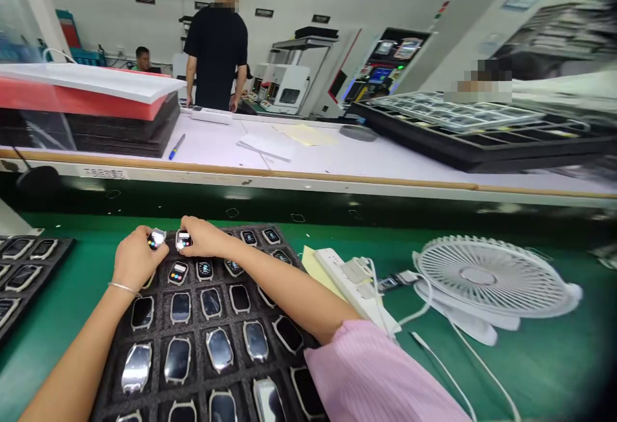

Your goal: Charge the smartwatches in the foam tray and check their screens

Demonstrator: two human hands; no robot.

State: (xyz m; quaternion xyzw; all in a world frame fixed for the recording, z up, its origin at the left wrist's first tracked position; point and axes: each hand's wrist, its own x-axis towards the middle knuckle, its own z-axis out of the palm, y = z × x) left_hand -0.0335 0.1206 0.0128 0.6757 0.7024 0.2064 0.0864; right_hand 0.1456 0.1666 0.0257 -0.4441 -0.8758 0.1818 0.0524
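My left hand (137, 258) and my right hand (202, 237) are close together at the far end of a black foam tray (159, 332). My left fingers pinch a smartwatch (156, 239) with a lit screen, and my right fingers pinch another lit smartwatch (184, 239). Both watches sit at or just above the foam, and my fingers partly hide them. Rows of strapless smartwatches (211, 303) fill the tray's slots below my forearms, a few with lit screens (178, 273).
A white power strip (354, 284) and a white desk fan (486, 277) with cables lie on the green mat (506, 377) to the right. Another foam tray (29, 268) sits left. Beyond a raised bench edge (289, 176), a person (216, 43) stands near stacked trays (482, 126).
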